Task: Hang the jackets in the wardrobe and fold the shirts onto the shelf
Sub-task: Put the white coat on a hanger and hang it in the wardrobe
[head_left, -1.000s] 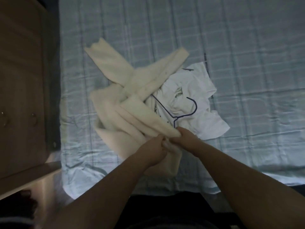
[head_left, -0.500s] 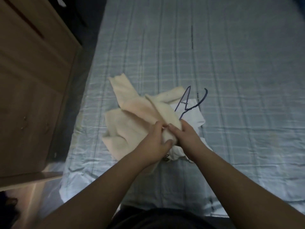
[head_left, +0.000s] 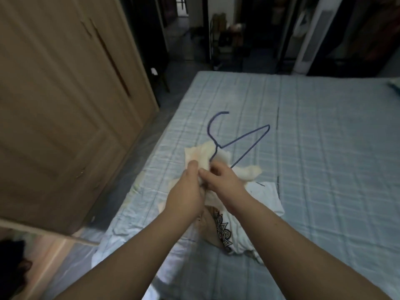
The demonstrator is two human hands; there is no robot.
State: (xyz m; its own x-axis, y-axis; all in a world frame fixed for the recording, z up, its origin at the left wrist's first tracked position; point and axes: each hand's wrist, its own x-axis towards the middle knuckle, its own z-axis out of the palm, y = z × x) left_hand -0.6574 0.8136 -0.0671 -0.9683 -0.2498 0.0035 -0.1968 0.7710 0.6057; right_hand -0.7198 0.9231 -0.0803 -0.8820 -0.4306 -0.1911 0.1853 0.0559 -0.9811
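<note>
Above the near edge of the bed [head_left: 324, 148], the left hand [head_left: 186, 191] and right hand [head_left: 225, 182] both grip a bunched cream jacket [head_left: 249, 172], fingers curled into it. A blue wire hanger [head_left: 217, 146] sticks up from the cloth. The jacket seems only partly on it and not yet in the wardrobe [head_left: 65, 105]. A white shirt [head_left: 266, 195] lies unfolded below.

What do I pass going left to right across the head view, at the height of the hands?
Wardrobe door → left hand → right hand, both gripping the cream jacket → white shirt → bare bedsheet.
</note>
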